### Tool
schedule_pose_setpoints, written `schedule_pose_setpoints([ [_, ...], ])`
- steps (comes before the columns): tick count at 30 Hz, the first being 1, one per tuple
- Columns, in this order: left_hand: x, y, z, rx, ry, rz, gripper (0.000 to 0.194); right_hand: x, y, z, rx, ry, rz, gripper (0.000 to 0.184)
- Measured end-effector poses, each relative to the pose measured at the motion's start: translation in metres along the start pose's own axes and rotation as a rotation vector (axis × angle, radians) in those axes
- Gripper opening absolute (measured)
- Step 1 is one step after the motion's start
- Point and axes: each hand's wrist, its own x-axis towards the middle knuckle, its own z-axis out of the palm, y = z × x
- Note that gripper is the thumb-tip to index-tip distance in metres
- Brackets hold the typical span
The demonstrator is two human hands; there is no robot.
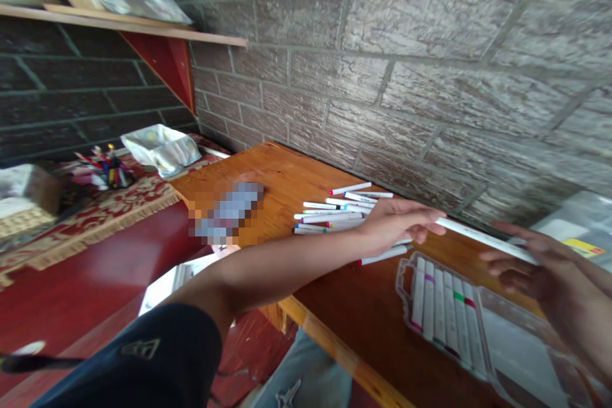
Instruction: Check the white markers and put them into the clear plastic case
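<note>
Left hand (pixel 394 224) grips 1 marker (pixel 482 240) (slim, straight, white).

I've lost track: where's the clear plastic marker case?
In the head view, the case lies open at lower right on the brown wooden table, near the right hand.

The orange-brown wooden table (pixel 268 166) stood against the wall, its surface glossy. Loose white markers (pixel 335 217) lay heaped near its wall side, caps of several colours showing. An open clear plastic case (pixel 478 331) held a row of markers, and what seemed a phone, pixelated, lay toward the far end.
</note>
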Motion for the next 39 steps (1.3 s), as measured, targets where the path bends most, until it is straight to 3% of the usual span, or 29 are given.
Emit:
schedule_pose_setpoints([
  [3, -0.005, 0.0, 0.002, -0.003, -0.005, -0.042, 0.053, -0.015, 0.0, 0.011, 0.192, -0.076, 0.143, 0.045],
  [7, -0.009, -0.003, 0.003, 0.0, -0.031, -0.081, 0.047, -0.025, 0.009, 0.009, 0.292, -0.035, 0.276, 0.052],
  [11, -0.016, -0.005, 0.006, 0.022, -0.088, -0.118, 0.041, -0.031, 0.009, 0.008, 0.38, 0.019, 0.325, 0.052],
  [18, -0.022, -0.001, 0.01, 0.061, -0.079, -0.115, 0.032, -0.032, 0.011, 0.016, 0.606, -0.128, 0.386, 0.035],
  [21, -0.023, -0.001, 0.011, 0.055, -0.088, -0.133, 0.034, -0.032, 0.018, 0.012, 0.604, -0.19, 0.372, 0.034],
  [29, -0.022, -0.004, 0.009, 0.024, -0.107, -0.129, 0.032, -0.03, 0.023, 0.01, 0.562, -0.182, 0.402, 0.034],
  [37, -0.017, -0.009, 0.009, 0.053, -0.047, -0.145, 0.039, -0.029, 0.018, 0.01, 0.38, -0.142, 0.382, 0.047],
  [39, -0.016, -0.01, 0.011, 0.051, -0.05, -0.16, 0.04, -0.028, 0.026, 0.003, 0.296, -0.068, 0.347, 0.048],
])
